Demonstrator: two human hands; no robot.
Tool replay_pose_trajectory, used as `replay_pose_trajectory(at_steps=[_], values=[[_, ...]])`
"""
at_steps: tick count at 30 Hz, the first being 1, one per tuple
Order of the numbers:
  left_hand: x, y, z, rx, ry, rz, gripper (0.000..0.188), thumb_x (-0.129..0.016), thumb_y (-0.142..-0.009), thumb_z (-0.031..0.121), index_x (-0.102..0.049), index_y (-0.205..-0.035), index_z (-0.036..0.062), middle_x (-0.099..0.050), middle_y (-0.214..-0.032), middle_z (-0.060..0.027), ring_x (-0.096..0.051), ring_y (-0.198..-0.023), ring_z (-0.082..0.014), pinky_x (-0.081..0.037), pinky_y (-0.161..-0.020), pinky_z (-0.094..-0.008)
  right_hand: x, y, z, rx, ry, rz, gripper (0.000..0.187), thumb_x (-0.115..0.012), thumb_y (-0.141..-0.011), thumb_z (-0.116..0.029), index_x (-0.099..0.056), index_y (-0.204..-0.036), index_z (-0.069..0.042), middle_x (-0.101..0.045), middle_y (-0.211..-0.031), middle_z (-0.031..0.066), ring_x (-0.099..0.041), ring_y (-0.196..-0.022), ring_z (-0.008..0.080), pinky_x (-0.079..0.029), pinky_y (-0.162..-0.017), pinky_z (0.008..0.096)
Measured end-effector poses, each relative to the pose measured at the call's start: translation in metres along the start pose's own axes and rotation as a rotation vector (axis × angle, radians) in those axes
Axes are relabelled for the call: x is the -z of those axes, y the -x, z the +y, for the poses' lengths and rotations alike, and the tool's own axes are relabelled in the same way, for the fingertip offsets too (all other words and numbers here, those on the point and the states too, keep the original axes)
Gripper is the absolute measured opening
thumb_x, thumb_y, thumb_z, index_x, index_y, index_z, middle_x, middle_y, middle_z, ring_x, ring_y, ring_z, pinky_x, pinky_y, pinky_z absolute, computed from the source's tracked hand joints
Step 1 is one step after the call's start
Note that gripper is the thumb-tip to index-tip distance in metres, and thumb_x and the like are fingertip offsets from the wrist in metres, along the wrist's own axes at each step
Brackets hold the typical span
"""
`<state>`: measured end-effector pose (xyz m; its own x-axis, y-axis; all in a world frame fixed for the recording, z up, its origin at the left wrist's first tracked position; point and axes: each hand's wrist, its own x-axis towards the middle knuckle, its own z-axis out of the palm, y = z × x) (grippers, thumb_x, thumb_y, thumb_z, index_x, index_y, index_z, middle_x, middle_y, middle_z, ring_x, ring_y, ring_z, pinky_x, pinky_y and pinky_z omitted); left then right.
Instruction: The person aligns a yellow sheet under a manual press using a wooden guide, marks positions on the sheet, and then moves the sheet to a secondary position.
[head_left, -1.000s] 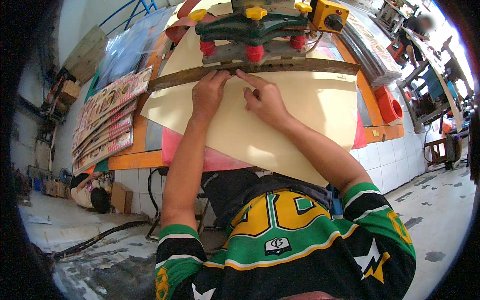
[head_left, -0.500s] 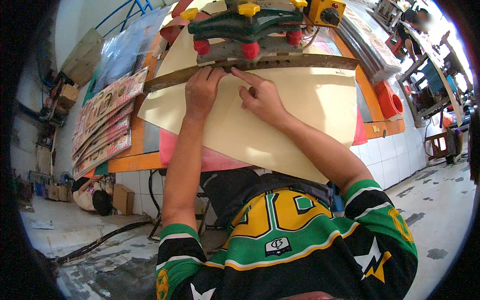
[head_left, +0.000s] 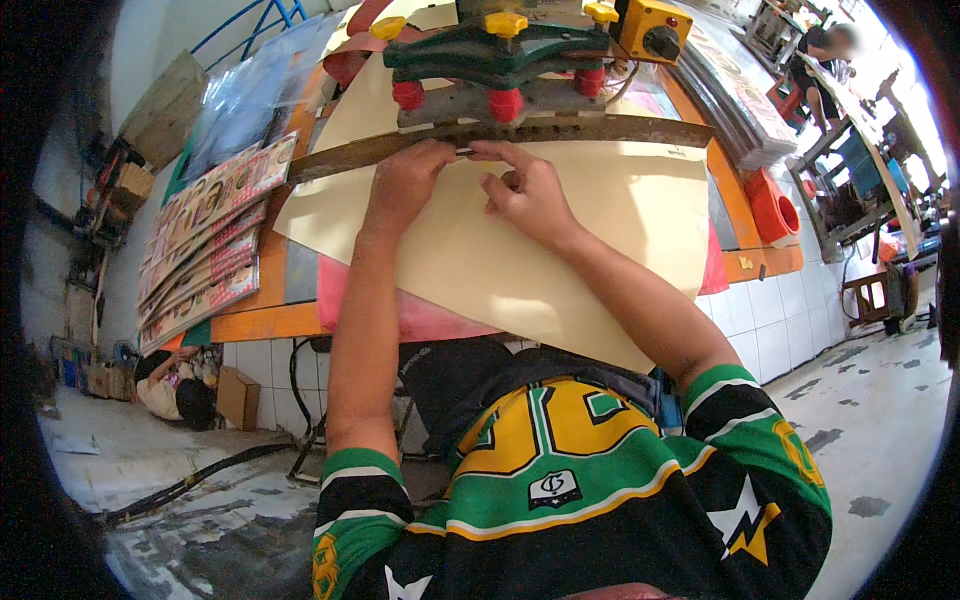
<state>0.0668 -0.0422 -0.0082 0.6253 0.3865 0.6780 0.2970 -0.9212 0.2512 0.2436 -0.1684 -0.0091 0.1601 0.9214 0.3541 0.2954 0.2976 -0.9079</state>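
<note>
A large cream sheet (head_left: 600,230) lies on the orange worktable (head_left: 262,322), its near corner hanging over the front edge. A long rusty metal bar (head_left: 600,130) crosses the sheet's far edge under a green press head (head_left: 500,55) with red and yellow knobs. My left hand (head_left: 405,180) rests palm down on the sheet with its fingertips at the bar. My right hand (head_left: 525,190) lies beside it, index finger stretched along the bar's near edge. Neither hand grips anything.
A stack of printed colourful sheets (head_left: 205,240) lies at the table's left. A yellow control box (head_left: 652,28) sits beside the press. An orange cylinder (head_left: 775,205) hangs at the right edge. A person (head_left: 820,60) sits far right. A pink sheet (head_left: 440,320) lies under the cream one.
Both hands have slid a little further along the sheet up to the bar, and the right index finger now stretches along it. The sheet stays in place.
</note>
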Motion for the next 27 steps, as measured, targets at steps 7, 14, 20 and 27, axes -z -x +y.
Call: replay_pose_trajectory(at_steps=[7, 14, 20, 27], values=[[-0.009, 0.003, 0.006, -0.011, 0.196, -0.053, 0.014, -0.066, -0.091, 0.01, -0.068, -0.103, 0.0033, -0.071, -0.099, -0.0155, -0.068, -0.091, -0.0369, -0.055, -0.078, -0.0425, 0.003, 0.001, 0.002, 0.01, 0.135, 0.093, 0.029, -0.065, -0.091, -0.011, -0.067, -0.119, -0.004, -0.074, -0.101, 0.0155, -0.071, -0.065, 0.0247, -0.056, -0.065, 0.039], [-0.022, 0.0, 0.032, 0.077, 0.257, -0.159, 0.014, -0.065, -0.094, 0.011, -0.067, -0.105, 0.0027, -0.069, -0.097, -0.0166, -0.067, -0.088, -0.0386, -0.054, -0.077, -0.0433, 0.036, 0.011, 0.003, 0.139, 0.418, 0.088, 0.014, -0.067, -0.093, -0.012, -0.068, -0.103, -0.001, -0.071, -0.091, 0.0156, -0.068, -0.072, 0.0275, -0.054, -0.067, 0.038], [-0.04, -0.005, 0.042, 0.077, 0.448, -0.223, 0.014, -0.064, -0.098, 0.014, -0.067, -0.102, 0.0006, -0.071, -0.088, -0.0119, -0.069, -0.077, -0.028, -0.054, -0.07, -0.0372, 0.06, 0.02, -0.006, 0.13, 0.445, 0.088, 0.015, -0.069, -0.094, -0.015, -0.067, -0.099, -0.001, -0.071, -0.09, 0.0147, -0.068, -0.066, 0.0271, -0.054, -0.064, 0.0382], [-0.058, -0.039, 0.069, 0.79, 1.1, -0.267, 0.022, -0.066, -0.101, 0.025, -0.07, -0.095, 0.0038, -0.067, -0.077, -0.0003, -0.059, -0.063, -0.0065, -0.044, -0.055, -0.022, 0.062, 0.033, 0.007, 0.048, 0.478, 0.131, 0.02, -0.069, -0.095, -0.017, -0.063, -0.089, 0.001, -0.064, -0.069, 0.0124, -0.06, -0.058, 0.0172, -0.048, -0.057, 0.0338]])
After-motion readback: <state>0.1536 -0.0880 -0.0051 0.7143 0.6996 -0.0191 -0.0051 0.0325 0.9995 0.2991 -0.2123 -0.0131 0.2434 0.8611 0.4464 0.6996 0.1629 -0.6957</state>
